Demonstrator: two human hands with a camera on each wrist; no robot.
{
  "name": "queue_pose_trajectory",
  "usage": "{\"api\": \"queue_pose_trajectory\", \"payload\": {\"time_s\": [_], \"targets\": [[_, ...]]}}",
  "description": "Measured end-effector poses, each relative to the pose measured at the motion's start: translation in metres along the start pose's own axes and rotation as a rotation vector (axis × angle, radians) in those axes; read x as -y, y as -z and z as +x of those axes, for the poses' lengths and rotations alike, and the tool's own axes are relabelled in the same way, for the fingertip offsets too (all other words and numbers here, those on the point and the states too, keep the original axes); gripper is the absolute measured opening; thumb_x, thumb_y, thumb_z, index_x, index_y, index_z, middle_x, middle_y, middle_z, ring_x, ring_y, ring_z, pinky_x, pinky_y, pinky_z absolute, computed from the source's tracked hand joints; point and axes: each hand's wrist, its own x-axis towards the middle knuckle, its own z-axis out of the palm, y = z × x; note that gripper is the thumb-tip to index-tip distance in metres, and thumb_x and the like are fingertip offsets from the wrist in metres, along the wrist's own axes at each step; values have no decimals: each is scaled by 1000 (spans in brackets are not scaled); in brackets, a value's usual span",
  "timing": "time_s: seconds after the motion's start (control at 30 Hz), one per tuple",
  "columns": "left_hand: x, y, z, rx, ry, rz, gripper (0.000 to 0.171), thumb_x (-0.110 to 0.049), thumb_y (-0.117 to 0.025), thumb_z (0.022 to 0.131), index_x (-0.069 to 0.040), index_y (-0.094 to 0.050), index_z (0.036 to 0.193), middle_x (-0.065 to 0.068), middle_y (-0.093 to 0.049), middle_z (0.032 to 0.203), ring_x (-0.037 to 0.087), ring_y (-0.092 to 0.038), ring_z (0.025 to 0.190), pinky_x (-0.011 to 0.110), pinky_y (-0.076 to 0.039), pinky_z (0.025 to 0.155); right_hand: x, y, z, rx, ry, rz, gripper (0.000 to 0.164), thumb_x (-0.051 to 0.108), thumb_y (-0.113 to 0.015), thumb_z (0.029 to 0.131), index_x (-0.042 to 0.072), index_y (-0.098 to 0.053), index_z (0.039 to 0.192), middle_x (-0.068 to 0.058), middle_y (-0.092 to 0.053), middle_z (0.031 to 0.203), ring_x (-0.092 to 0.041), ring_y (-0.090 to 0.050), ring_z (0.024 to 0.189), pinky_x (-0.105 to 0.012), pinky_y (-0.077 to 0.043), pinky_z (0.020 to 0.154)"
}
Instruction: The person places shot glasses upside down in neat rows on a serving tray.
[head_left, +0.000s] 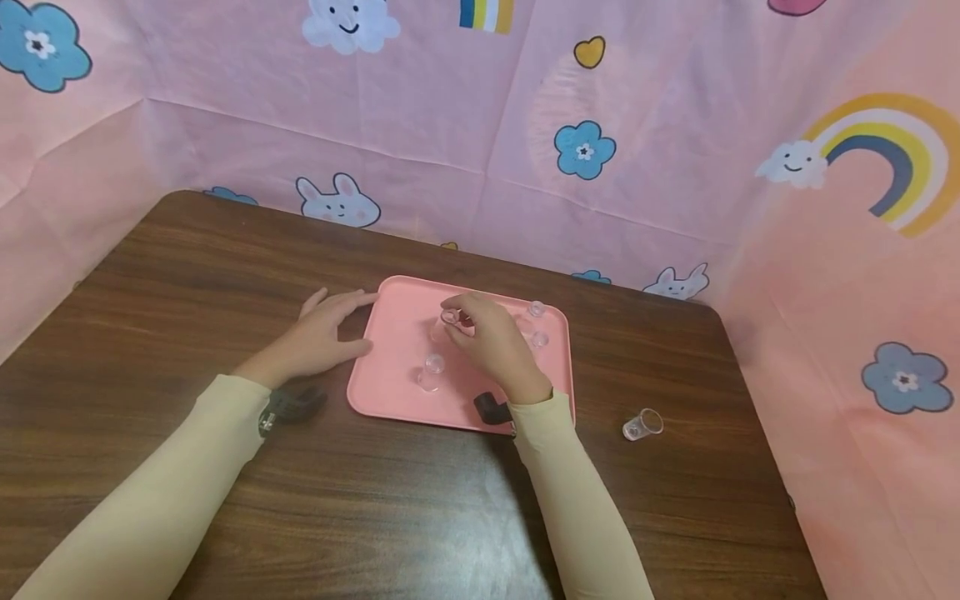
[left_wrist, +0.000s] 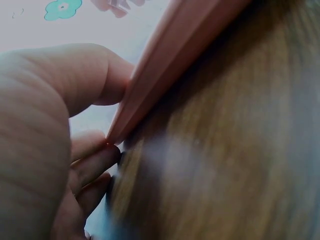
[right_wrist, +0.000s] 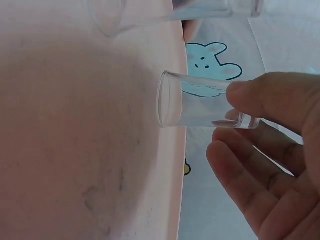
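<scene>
My right hand (head_left: pixel 491 337) pinches a small clear shot glass (right_wrist: pixel 205 102) by its base, between thumb and fingers. The glass is upside down over the pink tray (head_left: pixel 393 333), its rim towards the tray. Whether the rim touches is hard to tell. My left hand (head_left: pixel 318 333) rests at the tray's left edge with fingers spread; its thumb (left_wrist: pixel 112 80) and fingertips touch the rim. Another upturned shot glass (head_left: pixel 429 380) stands on the tray, near the front middle. At the tray's right side, partly behind my right hand, are two more clear glasses, one at the back (head_left: pixel 536 309).
On the brown wooden table (head_left: pixel 330 500), right of the tray, is a further clear shot glass (head_left: pixel 642 425), rim turned to the right. Patterned pink cloth (head_left: pixel 465 125) hangs behind the table and along its sides. Dark straps (head_left: pixel 491 408) sit at both wrists.
</scene>
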Motion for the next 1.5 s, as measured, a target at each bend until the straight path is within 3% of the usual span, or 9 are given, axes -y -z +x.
{"api": "queue_pose_trajectory", "payload": {"time_s": [0.33, 0.67, 0.87, 1.03, 1.2, 1.37, 1.5], "targets": [[-9, 0, 4, 5, -17, -1, 72, -24, -73, 93, -5, -42, 156, 23, -40, 161, 42, -28, 153, 58, 7, 127, -2, 4, -6, 23, -12, 89, 22, 7, -71, 97, 2, -71, 119, -10, -71, 112, -22, -68, 98, -32, -58, 93], [-14, -4, 8, 12, -31, -6, 72, -25, -72, 94, -5, -43, 155, 24, -40, 160, 43, -28, 153, 58, 7, 126, -6, 8, -11, 46, 5, 77, 27, 2, -71, 96, 1, -71, 122, -10, -71, 112, -23, -69, 98, -31, -57, 92], [-13, -6, 10, 16, -26, -6, 72, -27, -72, 94, -5, -42, 156, 23, -40, 161, 42, -28, 153, 58, 7, 126, -2, 38, -27, 62, -13, 24, 36, 12, -72, 97, 5, -65, 132, -11, -67, 125, -26, -69, 107, -33, -57, 95], [-6, -6, 8, -15, -31, 2, 72, -27, -73, 93, -3, -44, 154, 26, -41, 159, 44, -31, 151, 60, 4, 126, -16, 100, -61, -22, 17, 73, 35, 7, -74, 95, 4, -66, 129, -11, -68, 122, -30, -69, 108, -42, -59, 96], [1, -2, 4, -24, -30, 17, 73, -28, -73, 93, -2, -43, 154, 28, -41, 158, 46, -31, 150, 61, 3, 126, -62, 155, -114, -15, -164, 40, 41, 16, -77, 95, 10, -64, 133, -7, -66, 130, -31, -63, 121, -50, -52, 103], [2, 1, 1, -14, -24, 17, 74, -29, -73, 94, -2, -42, 155, 28, -40, 159, 47, -30, 151, 61, 5, 126, -111, 171, -172, 64, -339, 33, 50, 33, -77, 95, 10, -61, 137, -9, -63, 138, -30, -54, 132, -56, -44, 107], [2, -2, 4, 2, -23, 15, 74, -30, -73, 95, -3, -41, 156, 27, -39, 160, 46, -29, 151, 60, 6, 126, -134, 168, -210, 115, -405, 104, 52, 33, -76, 96, 8, -60, 138, -12, -63, 138, -32, -58, 129, -53, -51, 103]]}}
